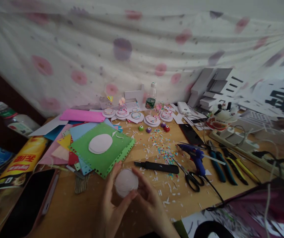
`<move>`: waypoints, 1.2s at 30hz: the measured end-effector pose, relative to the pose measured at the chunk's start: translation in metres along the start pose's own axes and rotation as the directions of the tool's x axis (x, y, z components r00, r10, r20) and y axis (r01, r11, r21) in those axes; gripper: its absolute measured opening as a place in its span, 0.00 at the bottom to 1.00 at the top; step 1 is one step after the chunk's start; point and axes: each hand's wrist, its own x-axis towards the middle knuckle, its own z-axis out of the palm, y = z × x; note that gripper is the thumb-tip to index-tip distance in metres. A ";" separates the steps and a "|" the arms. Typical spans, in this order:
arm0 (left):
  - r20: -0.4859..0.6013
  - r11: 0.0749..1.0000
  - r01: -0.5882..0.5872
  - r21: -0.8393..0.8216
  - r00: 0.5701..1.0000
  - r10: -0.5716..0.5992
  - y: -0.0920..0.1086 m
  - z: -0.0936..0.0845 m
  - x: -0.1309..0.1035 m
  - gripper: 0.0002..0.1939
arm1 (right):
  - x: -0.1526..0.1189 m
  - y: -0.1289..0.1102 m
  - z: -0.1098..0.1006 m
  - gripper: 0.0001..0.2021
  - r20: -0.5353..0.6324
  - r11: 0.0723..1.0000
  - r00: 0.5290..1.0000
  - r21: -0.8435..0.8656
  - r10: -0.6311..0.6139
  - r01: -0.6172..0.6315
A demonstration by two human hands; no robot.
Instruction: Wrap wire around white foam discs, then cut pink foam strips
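Between both hands, near the table's front edge, is a small round white disc (pixel 126 182) that looks like layered foam board or card. My left hand (pixel 112 201) curls around its left side, thumb at the lower edge. Fingers of my right hand (pixel 148 198) grip the right edge. Just beyond lies a black utility knife (pixel 157 167) with its blade to the left. White oval pieces (pixel 100 143) rest on a green sheet (pixel 112 158) with a scalloped edge, up and left of my hands. Black-handled scissors (pixel 191 180) lie open to the right.
A blue glue gun (pixel 194 157), pliers (pixel 217 162) and a power strip (pixel 251 157) occupy the right. Small beaded ornaments on white bases (pixel 152 121) line the back by a bottle (pixel 151 97). Paper scraps and tiny beads (pixel 166 155) are scattered. A phone (pixel 29 201) lies left.
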 end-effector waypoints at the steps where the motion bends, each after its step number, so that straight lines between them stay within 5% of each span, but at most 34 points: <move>1: 0.014 0.999 -0.011 0.034 1.000 0.011 0.000 -0.001 0.000 0.36 | 0.000 0.002 0.000 0.28 -0.002 1.000 1.000 -0.024 -0.004 0.004; 9: 0.090 0.901 -0.278 0.334 0.961 0.263 -0.008 -0.006 0.004 0.34 | 0.000 0.010 0.000 0.26 -0.015 0.997 0.999 -0.055 -0.047 0.046; 16: 0.031 0.955 -0.086 0.285 0.996 0.080 -0.011 -0.010 0.009 0.36 | 0.002 0.012 0.001 0.27 -0.034 0.999 0.999 -0.040 -0.006 0.005; 23: 0.089 0.974 0.021 0.225 0.995 -0.042 -0.040 -0.011 0.015 0.42 | 0.007 0.028 -0.006 0.27 -0.174 0.986 0.984 -0.167 -0.022 -0.007; 29: 0.052 0.983 0.181 -0.017 0.982 -0.180 -0.042 -0.008 0.012 0.45 | 0.014 0.023 -0.006 0.30 -0.128 0.997 0.991 0.079 0.036 -0.026; 36: 0.333 0.934 0.308 -0.183 0.913 -0.236 -0.031 -0.021 0.027 0.42 | 0.023 0.032 -0.010 0.35 -0.078 0.995 0.997 0.101 0.015 -0.007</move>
